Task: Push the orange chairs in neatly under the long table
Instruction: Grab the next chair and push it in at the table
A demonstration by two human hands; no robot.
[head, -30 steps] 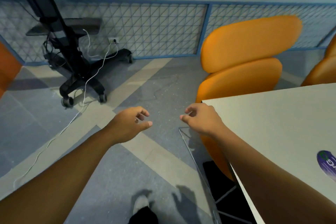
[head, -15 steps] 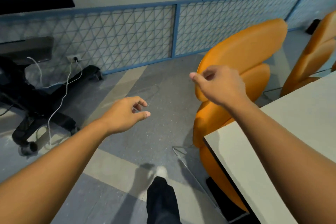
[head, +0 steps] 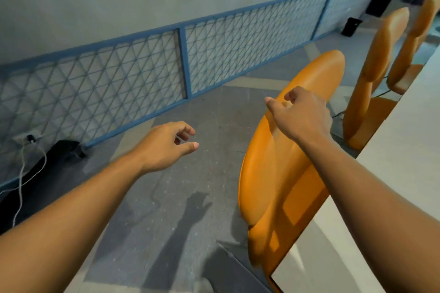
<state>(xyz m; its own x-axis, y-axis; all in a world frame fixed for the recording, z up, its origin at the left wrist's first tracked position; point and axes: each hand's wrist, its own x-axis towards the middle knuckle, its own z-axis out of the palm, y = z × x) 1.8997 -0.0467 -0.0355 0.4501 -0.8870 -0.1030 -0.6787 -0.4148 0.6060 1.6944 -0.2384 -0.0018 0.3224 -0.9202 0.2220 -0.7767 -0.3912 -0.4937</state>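
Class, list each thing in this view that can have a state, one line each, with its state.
Nearest orange chair: seat partly under the long table, backrest out.
Second orange chair: seat partly under, backrest out.
Left hand: open, holding nothing.
Right hand: loosely curled at the nearest backrest, no grip visible.
Cable: plugged into the wall socket.

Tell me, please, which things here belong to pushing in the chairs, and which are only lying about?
For the job: nearest orange chair, second orange chair, third orange chair, long table, right hand, left hand.
Only lying about: blue mesh panels, white cable, black stand base, small black box.
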